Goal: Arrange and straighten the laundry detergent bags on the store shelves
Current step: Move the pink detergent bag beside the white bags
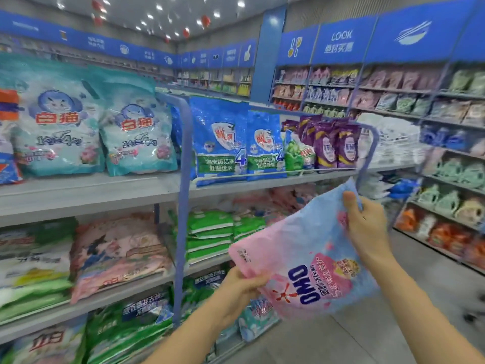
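A pink and light-blue OMO detergent bag (309, 261) hangs tilted in the air in front of the shelves, its print upside down. My left hand (242, 287) grips its lower left edge from below. My right hand (367, 227) pinches its upper right corner, thumb on the front. Upright teal bags (136, 127) and blue bags (220, 140) stand on the top grey shelf (91, 190). Purple bags (333, 145) stand further right on the same shelf. Flat green bags (210, 237) and pink bags (118, 256) lie stacked on the shelf below.
A blue upright post (183, 206) divides the shelf bays. More bags fill the lowest shelf (126, 327). Another wall of stocked shelves (446, 153) runs along the right side. Grey floor (354, 332) lies between the two.
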The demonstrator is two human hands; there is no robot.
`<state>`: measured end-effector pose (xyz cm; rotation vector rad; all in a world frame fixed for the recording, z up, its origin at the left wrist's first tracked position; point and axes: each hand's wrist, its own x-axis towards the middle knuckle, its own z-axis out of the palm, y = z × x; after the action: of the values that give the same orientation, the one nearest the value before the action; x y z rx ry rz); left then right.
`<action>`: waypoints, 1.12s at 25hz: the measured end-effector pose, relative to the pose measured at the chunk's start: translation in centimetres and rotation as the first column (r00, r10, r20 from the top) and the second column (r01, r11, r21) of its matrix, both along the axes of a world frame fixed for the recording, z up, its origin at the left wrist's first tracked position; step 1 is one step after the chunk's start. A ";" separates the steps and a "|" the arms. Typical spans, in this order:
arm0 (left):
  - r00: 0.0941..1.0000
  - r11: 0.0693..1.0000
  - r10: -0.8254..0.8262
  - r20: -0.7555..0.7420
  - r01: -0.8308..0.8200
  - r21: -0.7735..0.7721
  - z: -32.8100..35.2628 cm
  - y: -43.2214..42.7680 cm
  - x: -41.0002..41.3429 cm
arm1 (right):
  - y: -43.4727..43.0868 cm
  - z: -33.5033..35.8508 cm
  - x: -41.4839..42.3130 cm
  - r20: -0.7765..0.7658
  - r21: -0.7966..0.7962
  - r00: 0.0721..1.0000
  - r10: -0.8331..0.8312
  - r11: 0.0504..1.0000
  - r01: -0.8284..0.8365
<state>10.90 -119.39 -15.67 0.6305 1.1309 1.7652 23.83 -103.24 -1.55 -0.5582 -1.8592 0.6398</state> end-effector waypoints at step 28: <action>0.620 0.953 0.030 -0.784 0.218 0.209 10.8 63.5 13.0 | 54.6 -2.2 13.7 -0.066 -0.053 0.998 0.024 0.998 -0.027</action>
<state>23.88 -55.88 -4.90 1.7451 1.3631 1.5782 37.58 -48.64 -3.73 -0.5431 -1.7948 0.7186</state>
